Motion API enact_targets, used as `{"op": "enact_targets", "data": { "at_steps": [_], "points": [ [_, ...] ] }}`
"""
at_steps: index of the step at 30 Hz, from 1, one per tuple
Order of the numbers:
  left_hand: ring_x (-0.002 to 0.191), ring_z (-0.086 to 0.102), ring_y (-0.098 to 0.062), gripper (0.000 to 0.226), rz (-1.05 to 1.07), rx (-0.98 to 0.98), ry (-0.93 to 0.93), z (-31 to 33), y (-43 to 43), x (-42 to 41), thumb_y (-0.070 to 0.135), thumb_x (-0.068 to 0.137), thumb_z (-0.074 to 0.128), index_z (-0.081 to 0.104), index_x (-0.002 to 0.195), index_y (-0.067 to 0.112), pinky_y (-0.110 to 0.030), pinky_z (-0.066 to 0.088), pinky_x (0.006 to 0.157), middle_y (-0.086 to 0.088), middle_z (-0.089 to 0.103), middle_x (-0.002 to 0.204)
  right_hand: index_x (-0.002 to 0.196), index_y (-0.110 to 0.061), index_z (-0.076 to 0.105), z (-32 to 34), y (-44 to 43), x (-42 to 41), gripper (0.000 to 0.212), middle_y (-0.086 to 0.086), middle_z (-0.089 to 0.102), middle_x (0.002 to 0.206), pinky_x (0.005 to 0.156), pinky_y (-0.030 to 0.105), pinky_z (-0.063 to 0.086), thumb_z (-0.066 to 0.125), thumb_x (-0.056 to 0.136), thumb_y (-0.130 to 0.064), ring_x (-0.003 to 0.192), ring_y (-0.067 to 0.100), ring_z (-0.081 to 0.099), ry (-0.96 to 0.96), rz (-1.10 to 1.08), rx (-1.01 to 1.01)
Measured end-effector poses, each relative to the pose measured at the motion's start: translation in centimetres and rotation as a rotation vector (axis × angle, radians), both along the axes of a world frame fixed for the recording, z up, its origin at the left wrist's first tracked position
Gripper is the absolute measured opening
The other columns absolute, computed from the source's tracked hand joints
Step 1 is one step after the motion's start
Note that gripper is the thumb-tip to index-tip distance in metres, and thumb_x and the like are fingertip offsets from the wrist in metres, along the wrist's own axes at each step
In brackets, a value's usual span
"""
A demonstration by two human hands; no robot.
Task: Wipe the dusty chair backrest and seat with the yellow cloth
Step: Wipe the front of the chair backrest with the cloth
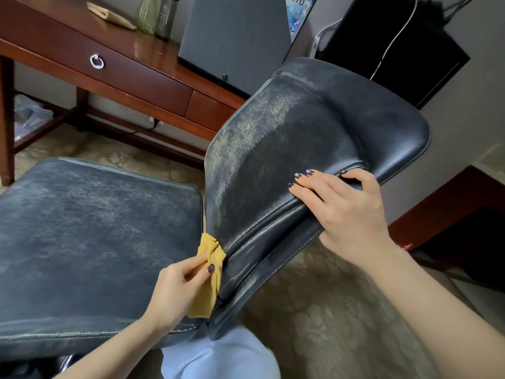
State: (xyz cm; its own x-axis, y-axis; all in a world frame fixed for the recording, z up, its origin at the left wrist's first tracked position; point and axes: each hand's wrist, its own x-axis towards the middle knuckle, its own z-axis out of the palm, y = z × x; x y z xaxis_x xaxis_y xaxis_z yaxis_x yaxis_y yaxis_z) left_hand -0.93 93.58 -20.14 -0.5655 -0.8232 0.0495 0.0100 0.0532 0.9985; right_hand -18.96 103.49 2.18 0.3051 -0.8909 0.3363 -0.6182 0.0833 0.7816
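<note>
Dust lies in pale, mottled patches over both the backrest (287, 149) and the seat (90, 231) of a dark leather chair. The seat occupies the near left; the backrest stands just right of it, tilted toward the far right. 2 hands are engaged. The left hand (177, 288) pinches the yellow cloth (211, 255) between thumb and curled fingers. The cloth is bunched at the near lower edge of the backrest, in the gap between backrest and seat, and touches the backrest edge. Its loose end hangs down beside the seat's right edge. The right hand (344, 206) grips the near right edge of the backrest, fingers laid on the front face and thumb hooked at the seam. At far left stands a wooden surface (68, 31) with 1 ring pull (97, 61) on its drawer, carrying a folded tan cloth (109, 13), a bottle (165, 17) and a dark panel (235, 36). Patterned carpet (341, 324) covers the floor.
</note>
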Motion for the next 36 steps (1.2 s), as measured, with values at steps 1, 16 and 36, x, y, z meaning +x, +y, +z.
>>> {"op": "enact_targets", "data": {
  "at_steps": [1,16,36],
  "points": [
    [0.064,0.042,-0.006,0.026,0.004,-0.003,-0.017,-0.1,0.2,0.2,0.024,0.089,0.065,0.066,0.085,0.050,-0.022,0.037,0.063,0.010,0.063,0.067,0.118,-0.017,0.065,0.1,0.1,0.0,0.052,-0.001,0.064,0.122,0.096,0.039,0.030,0.043,0.074,0.003,0.118,0.015,0.058,0.005,-0.013,0.013],
    [0.107,0.060,-0.005,0.029,0.054,-0.829,0.374,14.7,1.6,-4.6,0.016,0.091,0.060,0.066,0.119,0.021,-0.024,0.049,0.089,0.010,0.065,0.117,0.144,-0.024,0.031,3.5,2.4,0.4,0.098,0.002,0.048,0.139,0.112,0.031,0.014,0.071,0.060,0.005,0.137,0.021,0.033,-0.257,-0.138,0.021],
    [0.131,0.043,-0.026,0.027,0.084,-1.367,0.252,7.8,-1.4,-7.9,0.020,0.100,0.046,0.068,0.114,0.012,-0.040,0.037,0.109,-0.005,0.052,0.134,0.144,-0.030,0.039,1.5,0.8,0.7,0.077,-0.003,0.039,0.149,0.110,0.051,0.008,0.029,0.071,-0.008,0.142,0.024,0.023,-0.068,-0.198,-0.050]
  ]
}}
